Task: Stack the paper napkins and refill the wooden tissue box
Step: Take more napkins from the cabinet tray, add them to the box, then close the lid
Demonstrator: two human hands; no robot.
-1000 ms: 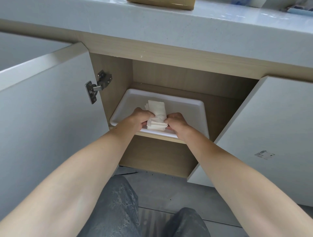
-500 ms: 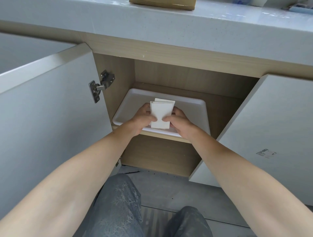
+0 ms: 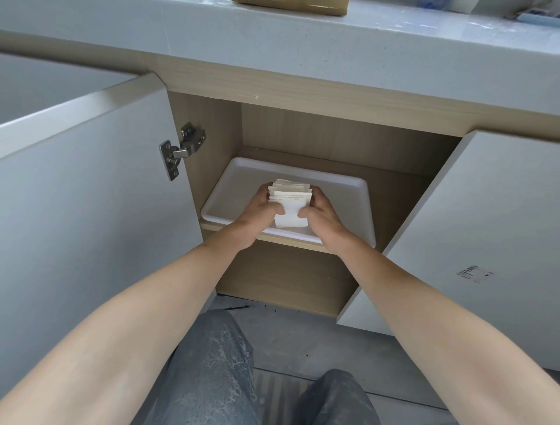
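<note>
A stack of white paper napkins [image 3: 290, 200] is held between both hands over a white plastic tray [image 3: 342, 194] on the cabinet shelf. My left hand [image 3: 260, 209] grips the stack's left side and my right hand [image 3: 321, 212] grips its right side, thumbs on the front napkin. The stack is tilted, so its top edges show as several fanned layers. A strip of the wooden tissue box [image 3: 291, 3] shows at the top edge, on the countertop.
The cabinet stands open, with a white door [image 3: 85, 197] swung out at the left, its metal hinge [image 3: 180, 150] showing, and another door [image 3: 485, 230] at the right. The grey countertop [image 3: 333, 42] overhangs above. My knees in grey jeans are below, over a grey floor.
Both hands gathered the loose napkins from the tray into one squared stack and lifted it, then tilted it so its top edges face me.
</note>
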